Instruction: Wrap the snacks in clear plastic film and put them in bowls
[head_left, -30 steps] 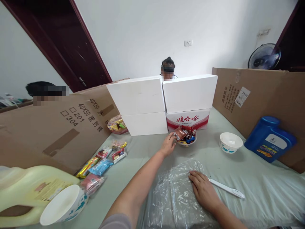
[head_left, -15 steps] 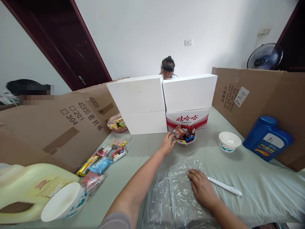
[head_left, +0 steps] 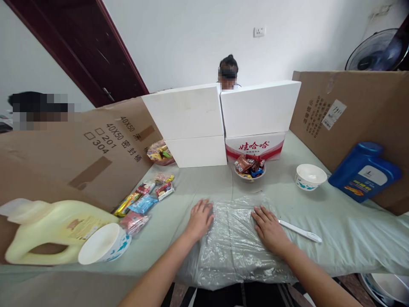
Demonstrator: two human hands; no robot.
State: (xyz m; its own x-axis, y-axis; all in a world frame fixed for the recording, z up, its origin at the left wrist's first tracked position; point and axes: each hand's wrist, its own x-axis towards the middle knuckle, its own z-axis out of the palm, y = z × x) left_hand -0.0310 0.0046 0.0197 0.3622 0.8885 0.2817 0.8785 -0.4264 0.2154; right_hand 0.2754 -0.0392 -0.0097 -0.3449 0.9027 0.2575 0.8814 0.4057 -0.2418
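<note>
A stack of clear plastic bags (head_left: pixel 234 241) lies at the near edge of the green-covered table (head_left: pixel 335 213). My left hand (head_left: pixel 200 218) rests flat on the bags' left edge, fingers apart, holding nothing. On their right part my right hand (head_left: pixel 269 228) lies flat too, also holding nothing. Beyond the bags stands a small bowl (head_left: pixel 249 167) heaped with wrapped snacks. A white pen-like tool (head_left: pixel 299 230) lies just right of my right hand.
An empty white bowl (head_left: pixel 309 176) and a blue jug (head_left: pixel 364 170) are at the right. Loose snack packets (head_left: pixel 145 199), a tipped white bowl (head_left: pixel 104 248) and a yellow jug (head_left: pixel 54 228) are at the left. Cardboard sheets (head_left: pixel 96 145) and white foam boxes (head_left: pixel 220 115) wall the table; people sit behind them.
My left hand has drawn back from the snack bowl and come down on the left edge of the plastic bags. The camera has tilted downward.
</note>
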